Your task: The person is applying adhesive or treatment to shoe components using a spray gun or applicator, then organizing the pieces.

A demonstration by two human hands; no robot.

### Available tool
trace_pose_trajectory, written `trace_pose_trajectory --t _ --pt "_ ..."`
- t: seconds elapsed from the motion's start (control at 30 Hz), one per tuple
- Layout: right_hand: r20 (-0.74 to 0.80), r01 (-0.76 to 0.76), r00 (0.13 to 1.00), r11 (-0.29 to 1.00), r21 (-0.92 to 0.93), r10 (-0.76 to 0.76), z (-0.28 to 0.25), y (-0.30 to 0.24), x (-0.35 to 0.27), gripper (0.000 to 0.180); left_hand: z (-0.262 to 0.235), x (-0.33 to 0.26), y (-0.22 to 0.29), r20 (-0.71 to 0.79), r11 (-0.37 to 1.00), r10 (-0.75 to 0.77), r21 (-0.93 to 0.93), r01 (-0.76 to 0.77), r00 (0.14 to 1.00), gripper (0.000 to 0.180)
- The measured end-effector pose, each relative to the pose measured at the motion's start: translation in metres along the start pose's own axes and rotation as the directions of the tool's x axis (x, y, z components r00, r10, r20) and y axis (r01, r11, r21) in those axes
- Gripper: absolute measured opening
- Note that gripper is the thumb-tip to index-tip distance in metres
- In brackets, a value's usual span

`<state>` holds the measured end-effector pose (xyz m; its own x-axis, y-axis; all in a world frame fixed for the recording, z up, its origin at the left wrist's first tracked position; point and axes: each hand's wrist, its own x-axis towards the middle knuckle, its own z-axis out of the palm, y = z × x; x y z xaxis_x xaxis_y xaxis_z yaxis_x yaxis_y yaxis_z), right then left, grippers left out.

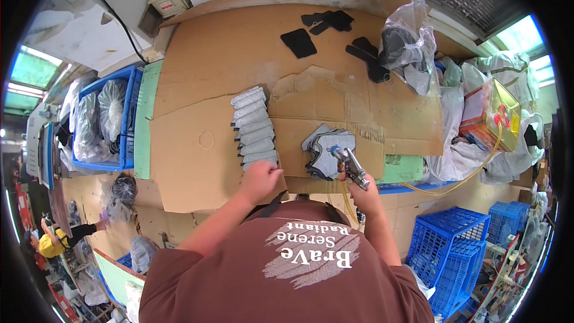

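Note:
My right hand [368,194] is wrapped round a metal spray gun [354,170] joined to a yellowish hose. The gun's nozzle end lies over a loose stack of grey pieces [336,141] with dark edges. On the left, a row of overlapping grey flat pieces [254,125] runs away from me across the cardboard [191,137]. At the near end of this row is my left hand [261,178], its fingers curled closed. Whatever may be between those fingers is hidden.
Black cut pieces [298,43] lie at the far side near a clear plastic bag [408,45]. A red and yellow can [491,116] feeds the hose at the right. Blue crates stand left [128,119] and lower right [451,251]. Another person [52,242] is at far left.

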<state>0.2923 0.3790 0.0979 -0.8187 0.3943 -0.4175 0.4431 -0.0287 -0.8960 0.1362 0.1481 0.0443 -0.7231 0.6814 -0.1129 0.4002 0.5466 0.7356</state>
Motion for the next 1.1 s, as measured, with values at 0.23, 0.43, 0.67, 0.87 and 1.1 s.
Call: trace_pose_trajectory --t 0.23,0.43,0.67,0.87,1.1 --pt "-0.035 0.014 0.999 0.999 0.04 -0.012 0.009 0.006 0.004 0.02 0.054 0.046 0.046 -0.019 0.974 0.209 -0.079 -0.21 0.978 0.019" --pt "-0.074 0.004 0.997 0.996 0.087 0.003 0.01 0.007 0.007 0.018 0.063 0.048 0.046 0.011 0.978 0.206 0.041 -0.207 0.978 0.017" --pt "-0.141 0.021 0.99 0.996 0.082 -0.009 -0.001 0.012 0.002 0.018 0.061 0.048 0.048 -0.002 0.969 0.225 0.104 -0.224 0.974 0.016" --pt "-0.217 0.023 0.976 0.993 0.115 0.002 -0.014 0.025 -0.001 0.018 0.06 0.047 0.048 -0.022 0.967 0.238 0.096 -0.235 0.971 0.015" --pt "-0.233 0.089 0.971 0.987 0.135 -0.056 -0.016 0.026 -0.005 0.032 0.032 0.033 0.027 0.002 0.903 -0.093 -0.421 0.085 0.996 0.01"
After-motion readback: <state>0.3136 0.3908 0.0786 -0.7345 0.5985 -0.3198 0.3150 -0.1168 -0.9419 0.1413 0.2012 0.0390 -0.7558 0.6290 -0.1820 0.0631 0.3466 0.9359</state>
